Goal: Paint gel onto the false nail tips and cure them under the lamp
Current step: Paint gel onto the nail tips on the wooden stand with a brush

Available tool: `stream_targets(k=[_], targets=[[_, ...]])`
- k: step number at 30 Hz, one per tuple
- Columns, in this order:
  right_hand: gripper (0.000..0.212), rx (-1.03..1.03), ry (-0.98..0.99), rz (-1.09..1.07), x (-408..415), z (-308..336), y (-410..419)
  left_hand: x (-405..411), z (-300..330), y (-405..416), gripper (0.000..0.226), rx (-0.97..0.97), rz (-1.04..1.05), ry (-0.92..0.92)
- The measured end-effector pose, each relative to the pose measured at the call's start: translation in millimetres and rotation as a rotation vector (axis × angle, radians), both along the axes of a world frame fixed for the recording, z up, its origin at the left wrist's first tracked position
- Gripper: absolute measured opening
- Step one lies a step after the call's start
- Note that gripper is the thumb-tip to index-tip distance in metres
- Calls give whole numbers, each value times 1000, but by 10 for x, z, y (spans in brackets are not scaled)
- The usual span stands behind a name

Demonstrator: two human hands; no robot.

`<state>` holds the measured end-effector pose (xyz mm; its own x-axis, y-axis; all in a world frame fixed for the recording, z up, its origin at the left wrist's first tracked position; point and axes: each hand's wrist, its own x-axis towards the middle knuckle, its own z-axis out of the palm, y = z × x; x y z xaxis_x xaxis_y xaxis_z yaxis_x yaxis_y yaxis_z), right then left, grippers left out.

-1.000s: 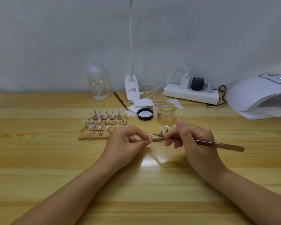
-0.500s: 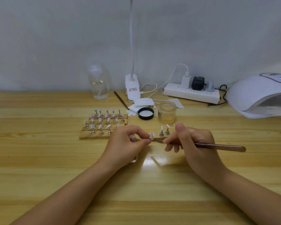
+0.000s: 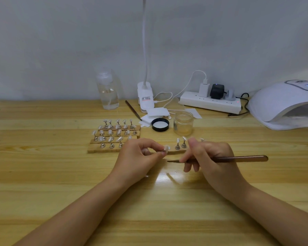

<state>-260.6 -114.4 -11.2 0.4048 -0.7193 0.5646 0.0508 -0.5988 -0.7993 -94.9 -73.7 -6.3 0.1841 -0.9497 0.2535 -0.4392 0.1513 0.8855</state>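
The left hand [image 3: 137,157] is pinching a small, glossy, pale nail tip [image 3: 166,148] above the wooden table [image 3: 43,174], while the right hand [image 3: 210,157] is gripping a brown-handled brush [image 3: 238,159] just beside it. The curing lamp [image 3: 283,105] is sitting far right, its display too blurred to read.

On the table [image 3: 43,174], the nail tip stands [image 3: 114,135] sit left of centre. The jar [image 3: 183,123] stands right of them, the lid [image 3: 160,124] between. Behind: bottle [image 3: 108,93] at left, desk lamp base [image 3: 145,96] centre, power strip [image 3: 210,103] right. The curing lamp [image 3: 281,105] occupies the far right. Both hands work before the stands.
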Motion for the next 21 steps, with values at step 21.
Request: stream_targets(k=[21], targets=[[35, 20, -35, -52, -1, 7, -22, 29, -25, -12, 23, -10, 8, 34]])
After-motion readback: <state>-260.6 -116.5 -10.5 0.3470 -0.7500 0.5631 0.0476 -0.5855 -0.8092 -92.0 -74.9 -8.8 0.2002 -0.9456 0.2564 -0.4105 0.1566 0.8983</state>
